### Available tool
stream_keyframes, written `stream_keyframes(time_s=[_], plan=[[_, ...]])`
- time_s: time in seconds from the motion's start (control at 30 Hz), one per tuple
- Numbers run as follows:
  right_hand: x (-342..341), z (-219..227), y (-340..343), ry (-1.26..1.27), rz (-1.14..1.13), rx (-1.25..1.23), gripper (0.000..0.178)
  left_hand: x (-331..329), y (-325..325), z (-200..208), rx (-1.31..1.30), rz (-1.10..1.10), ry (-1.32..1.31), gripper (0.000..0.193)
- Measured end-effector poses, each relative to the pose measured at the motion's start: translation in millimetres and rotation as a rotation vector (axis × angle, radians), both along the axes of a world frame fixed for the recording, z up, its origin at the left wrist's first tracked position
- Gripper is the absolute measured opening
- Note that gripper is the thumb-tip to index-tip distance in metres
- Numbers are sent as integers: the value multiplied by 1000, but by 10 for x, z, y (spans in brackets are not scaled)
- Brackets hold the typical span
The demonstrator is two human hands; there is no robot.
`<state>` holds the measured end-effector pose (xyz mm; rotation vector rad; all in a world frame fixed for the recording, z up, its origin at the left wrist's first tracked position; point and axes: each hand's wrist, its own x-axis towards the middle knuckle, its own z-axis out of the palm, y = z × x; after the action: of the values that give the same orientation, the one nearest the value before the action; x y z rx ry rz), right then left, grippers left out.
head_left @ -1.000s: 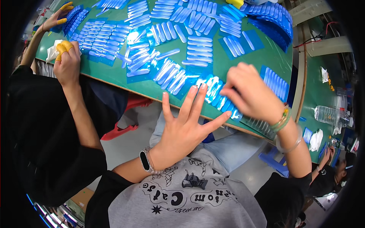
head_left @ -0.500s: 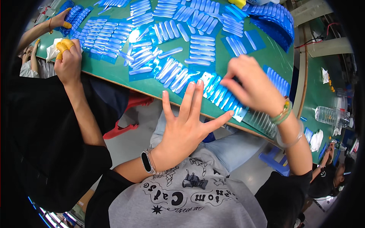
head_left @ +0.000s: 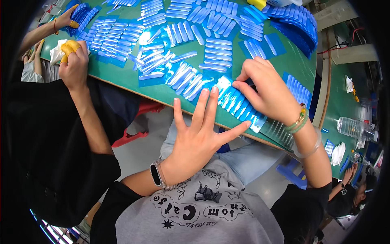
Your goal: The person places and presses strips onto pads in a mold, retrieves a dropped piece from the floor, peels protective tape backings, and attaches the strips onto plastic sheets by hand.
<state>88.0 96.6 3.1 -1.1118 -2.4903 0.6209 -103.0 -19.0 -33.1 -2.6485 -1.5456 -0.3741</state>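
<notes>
A shiny blue film sheet with a row of narrow, rounded strips (head_left: 240,105) lies along the table's near edge. My left hand (head_left: 199,130) is open above this edge, fingers spread wide, its middle fingertips at the sheet's left end and its thumb near the front side. Over the sheet, my right hand (head_left: 270,91) is bent into a pinch, thumb and index fingertip close together at the far side of the row. Whatever the pinch holds is too small or hidden to make out. Under my right wrist lies a clear ribbed plastic tray (head_left: 278,132).
Several blue sheets of strips (head_left: 217,55) spread over the green table (head_left: 298,53). A curved stack of blue sheets (head_left: 298,26) stands at the far right. At the left, a co-worker's hand (head_left: 74,65) with yellow finger covers is beside white tissue (head_left: 58,52).
My right hand, blurred before, now shows sharply; its fingertips have shifted slightly left and away from me over the sheet. My left hand stays nearly where it was.
</notes>
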Motion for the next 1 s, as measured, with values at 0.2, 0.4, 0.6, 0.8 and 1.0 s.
stream_keyframes(time_s=[0.2,0.4,0.6,0.8,1.0], plan=[[-88,5,-102,-14,53,9,15,-25,10,-1,-29,-2,16,48],[-214,2,-297,50,116,-7,14,-13,16,-39,-21,-27,1,51],[10,68,-48,-15,4,90,14,-2,-19,-9,-5,10,-69,48],[-322,25,-195,29,91,-26,11,-30,-32,-3,-36,0,-27,48],[-317,4,-159,35,73,69,15,-19,-32,1,-53,9,-24,51]])
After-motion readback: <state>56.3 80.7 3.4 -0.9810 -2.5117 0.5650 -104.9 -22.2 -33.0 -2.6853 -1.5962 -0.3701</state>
